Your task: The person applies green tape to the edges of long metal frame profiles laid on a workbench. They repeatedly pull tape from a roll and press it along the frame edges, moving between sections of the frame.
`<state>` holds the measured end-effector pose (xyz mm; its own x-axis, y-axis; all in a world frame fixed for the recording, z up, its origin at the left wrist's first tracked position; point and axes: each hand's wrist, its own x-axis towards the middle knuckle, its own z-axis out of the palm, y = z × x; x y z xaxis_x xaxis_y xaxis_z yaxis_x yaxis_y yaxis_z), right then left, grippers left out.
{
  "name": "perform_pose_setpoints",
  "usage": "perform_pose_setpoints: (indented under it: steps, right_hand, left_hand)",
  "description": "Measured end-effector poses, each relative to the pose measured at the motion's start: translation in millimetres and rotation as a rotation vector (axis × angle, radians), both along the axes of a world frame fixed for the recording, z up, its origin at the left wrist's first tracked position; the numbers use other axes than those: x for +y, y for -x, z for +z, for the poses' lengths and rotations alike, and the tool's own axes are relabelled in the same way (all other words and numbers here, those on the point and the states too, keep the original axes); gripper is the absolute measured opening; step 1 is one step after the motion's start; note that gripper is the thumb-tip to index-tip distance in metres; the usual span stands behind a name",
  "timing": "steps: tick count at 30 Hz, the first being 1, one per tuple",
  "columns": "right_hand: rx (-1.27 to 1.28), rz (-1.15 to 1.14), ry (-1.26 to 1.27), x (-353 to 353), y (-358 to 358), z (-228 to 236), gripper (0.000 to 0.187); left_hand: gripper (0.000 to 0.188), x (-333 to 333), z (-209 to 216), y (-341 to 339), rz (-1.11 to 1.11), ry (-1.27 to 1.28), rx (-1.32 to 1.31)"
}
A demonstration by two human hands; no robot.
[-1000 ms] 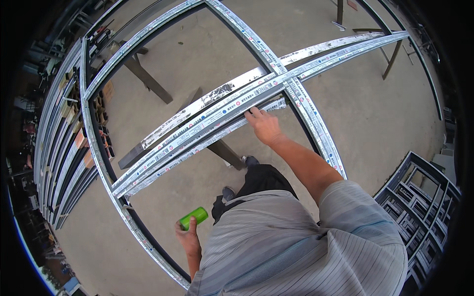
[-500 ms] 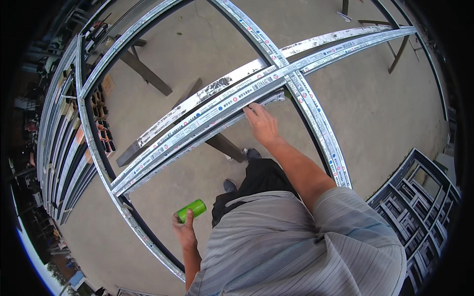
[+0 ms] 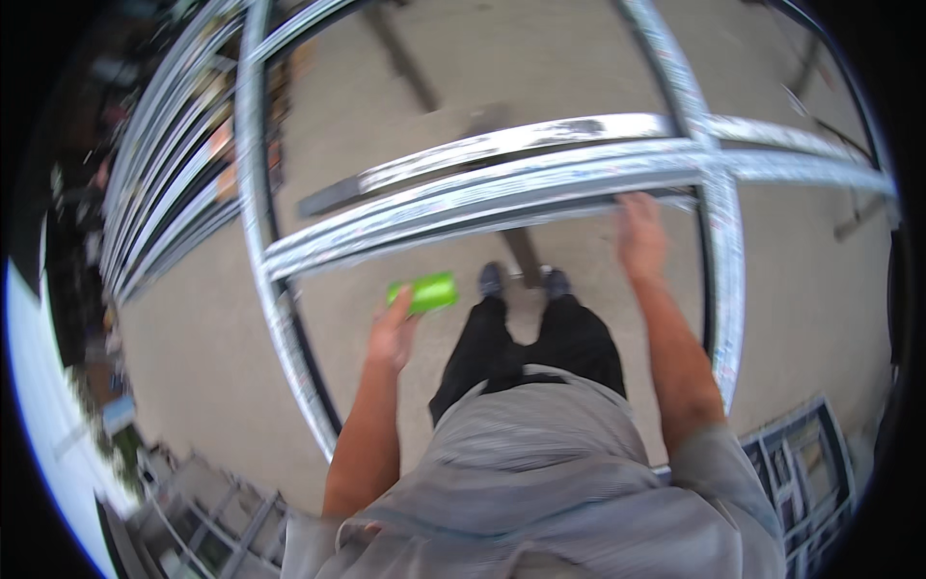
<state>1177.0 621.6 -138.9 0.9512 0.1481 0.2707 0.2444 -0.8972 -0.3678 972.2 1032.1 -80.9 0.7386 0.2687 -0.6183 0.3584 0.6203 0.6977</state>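
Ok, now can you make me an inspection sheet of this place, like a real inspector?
Surface: tan floor under the frame
Things: frame with a crossbar; green cylinder
Clutter: stacked bars, left
Hands: left hand holds the cylinder; right hand at the crossbar's near edge, too blurry to tell if gripping
Cables: nothing seen
Surroundings: other frames, lower right
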Motion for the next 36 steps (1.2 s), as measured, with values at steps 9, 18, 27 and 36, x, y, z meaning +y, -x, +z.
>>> perform_pose_setpoints:
  steps: [9, 18, 27, 36]
  right_hand:
    - [0.037, 0.019, 0.014, -11, 9, 6, 0.04]
    - [0.133, 0.102, 0.066, -14, 23, 43, 0.037]
    - [0.22, 0.128, 0.141, -29, 32, 54, 0.035]
    - [0.302, 0.144, 0.152, -37, 33, 60, 0.037]
  left_hand:
    - [0.081, 52, -14, -24, 0.242, 0.277, -0.11]
    - [0.056, 76, -24, -21, 0.288, 0.367, -0.238]
    - [0.049, 72, -31, -16, 0.253, 0.403, -0.284]
    - [0.05, 61, -16, -1, 0.246, 0.354, -0.271]
